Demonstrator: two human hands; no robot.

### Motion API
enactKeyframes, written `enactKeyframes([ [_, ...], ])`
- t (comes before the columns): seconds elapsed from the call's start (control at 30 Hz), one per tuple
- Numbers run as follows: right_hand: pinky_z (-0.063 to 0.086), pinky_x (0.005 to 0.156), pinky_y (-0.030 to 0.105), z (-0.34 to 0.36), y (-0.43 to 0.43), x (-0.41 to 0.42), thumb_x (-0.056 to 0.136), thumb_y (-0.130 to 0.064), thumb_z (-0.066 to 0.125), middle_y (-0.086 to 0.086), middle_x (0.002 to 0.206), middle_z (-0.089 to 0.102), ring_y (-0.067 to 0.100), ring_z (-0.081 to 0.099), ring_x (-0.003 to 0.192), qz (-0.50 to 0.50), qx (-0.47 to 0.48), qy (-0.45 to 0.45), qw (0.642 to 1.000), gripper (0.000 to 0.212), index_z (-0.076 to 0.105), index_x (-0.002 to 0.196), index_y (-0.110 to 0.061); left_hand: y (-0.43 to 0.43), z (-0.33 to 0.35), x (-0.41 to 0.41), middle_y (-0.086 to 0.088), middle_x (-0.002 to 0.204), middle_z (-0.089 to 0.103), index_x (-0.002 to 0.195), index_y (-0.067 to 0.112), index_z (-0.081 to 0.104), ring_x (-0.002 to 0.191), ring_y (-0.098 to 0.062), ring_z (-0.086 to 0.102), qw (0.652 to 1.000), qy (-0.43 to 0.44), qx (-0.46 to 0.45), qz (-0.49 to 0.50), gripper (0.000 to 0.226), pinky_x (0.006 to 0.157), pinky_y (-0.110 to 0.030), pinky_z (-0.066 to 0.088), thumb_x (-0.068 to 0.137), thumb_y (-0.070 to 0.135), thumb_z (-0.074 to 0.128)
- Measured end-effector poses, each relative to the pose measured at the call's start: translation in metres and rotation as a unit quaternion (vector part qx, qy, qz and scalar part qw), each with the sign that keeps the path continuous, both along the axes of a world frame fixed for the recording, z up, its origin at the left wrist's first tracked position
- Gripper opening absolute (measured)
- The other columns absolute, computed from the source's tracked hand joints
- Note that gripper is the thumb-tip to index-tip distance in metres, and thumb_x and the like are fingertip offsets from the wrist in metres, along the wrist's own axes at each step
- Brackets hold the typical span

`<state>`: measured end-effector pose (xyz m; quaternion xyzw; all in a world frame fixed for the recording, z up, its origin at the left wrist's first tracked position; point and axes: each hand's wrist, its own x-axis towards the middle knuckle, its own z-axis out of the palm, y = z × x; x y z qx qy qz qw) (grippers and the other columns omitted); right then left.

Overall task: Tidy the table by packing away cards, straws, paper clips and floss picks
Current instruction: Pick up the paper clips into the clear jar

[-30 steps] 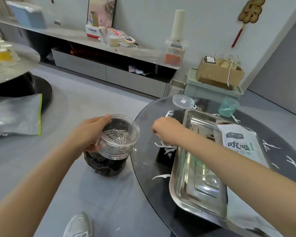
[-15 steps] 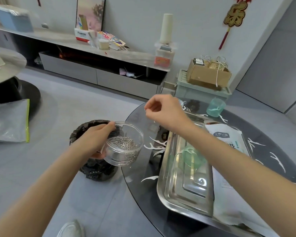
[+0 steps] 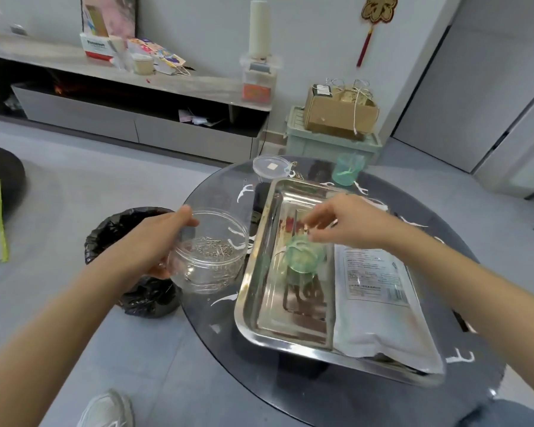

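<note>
A moment ago the right hand (image 3: pixel 342 223) was up high near the clear round plastic jar (image 3: pixel 208 266) with its fingers pinched together. Now it is lower, out over the shiny steel tray (image 3: pixel 259 303). Its fingers are blurry, so I cannot tell if they hold anything. I think it let a clip fall in and is going for the next thing, so there is more to pick up.

The left hand (image 3: pixel 154 241) wraps round the side of the jar and holds it in the air at the edge of the dark round glass table (image 3: pixel 290 383). The jar is almost straight up, with its open top up, and leans a little. The silver paper clips (image 3: pixel 211 249) lie in a heap at the bottom, pointing all ways. One white floss pick (image 3: pixel 244 192) lies flat on the table past the jar, with its long way running near to far.
</note>
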<state>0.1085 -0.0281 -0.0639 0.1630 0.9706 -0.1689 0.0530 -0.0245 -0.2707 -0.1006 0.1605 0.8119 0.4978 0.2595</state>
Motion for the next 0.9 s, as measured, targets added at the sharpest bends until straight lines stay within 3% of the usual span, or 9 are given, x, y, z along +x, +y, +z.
enactKeyframes([
  [0.1, 0.04, 0.101, 0.029, -0.024, 0.002, 0.008, 0.08, -0.046, 0.07, -0.001, 0.135, 0.053, 0.015, 0.049, 0.121, 0.034, 0.034, -0.06, 0.997, 0.066, 0.048, 0.137, -0.02, 0.003, -0.002, -0.001, -0.007, 0.086, 0.066, 0.106, 0.026, 0.063, 0.045, -0.014, 0.045, 1.0, -0.003, -0.012, 0.0, 0.038, 0.046, -0.023, 0.04, 0.097, 0.05, 0.035],
  [0.2, 0.028, 0.11, 0.031, -0.044, -0.002, 0.004, 0.079, -0.049, 0.07, -0.003, 0.148, 0.038, 0.015, 0.035, 0.134, 0.058, 0.044, -0.042, 0.996, 0.079, 0.034, 0.145, -0.023, 0.004, -0.007, -0.004, -0.004, 0.087, 0.066, 0.105, 0.03, 0.064, 0.056, -0.018, 0.049, 1.0, 0.006, -0.026, -0.003, 0.038, 0.052, -0.025, 0.043, 0.096, 0.053, 0.035],
  [0.4, 0.047, 0.091, 0.029, -0.036, 0.009, -0.002, 0.081, -0.042, 0.069, -0.003, 0.12, 0.055, 0.013, 0.053, 0.108, 0.009, 0.001, 0.051, 0.999, 0.063, 0.046, 0.135, -0.022, 0.009, -0.013, -0.009, -0.001, 0.088, 0.065, 0.098, 0.035, 0.063, 0.059, -0.021, 0.052, 0.999, 0.011, -0.043, -0.012, 0.034, 0.052, -0.025, 0.044, 0.096, 0.054, 0.034],
  [0.57, 0.047, 0.091, 0.028, -0.02, 0.034, 0.009, 0.08, -0.043, 0.069, -0.002, 0.128, 0.054, 0.013, 0.054, 0.108, -0.049, 0.008, 0.063, 0.997, 0.069, 0.043, 0.14, -0.022, 0.012, -0.013, -0.01, 0.0, 0.093, 0.062, 0.104, 0.031, 0.063, 0.061, -0.021, 0.052, 0.999, 0.019, -0.05, -0.011, 0.038, 0.051, -0.025, 0.042, 0.097, 0.053, 0.033],
  [0.77, 0.044, 0.09, 0.022, -0.036, -0.007, 0.028, 0.08, -0.053, 0.065, -0.005, 0.134, 0.052, 0.008, 0.052, 0.109, 0.071, -0.029, -0.026, 0.997, 0.073, 0.039, 0.143, -0.025, 0.015, -0.008, -0.009, -0.008, 0.098, 0.062, 0.104, 0.026, 0.062, 0.059, -0.021, 0.047, 0.999, 0.026, -0.045, 0.005, 0.039, 0.051, -0.026, 0.039, 0.099, 0.049, 0.031],
  [0.9, 0.038, 0.098, 0.023, -0.048, -0.025, 0.038, 0.079, -0.056, 0.065, -0.005, 0.131, 0.053, 0.004, 0.045, 0.106, 0.095, -0.027, -0.024, 0.995, 0.077, 0.038, 0.144, -0.025, 0.016, -0.006, -0.005, -0.014, 0.099, 0.062, 0.112, 0.024, 0.062, 0.061, -0.022, 0.047, 0.998, 0.026, -0.053, 0.004, 0.042, 0.054, -0.025, 0.04, 0.099, 0.048, 0.03],
])
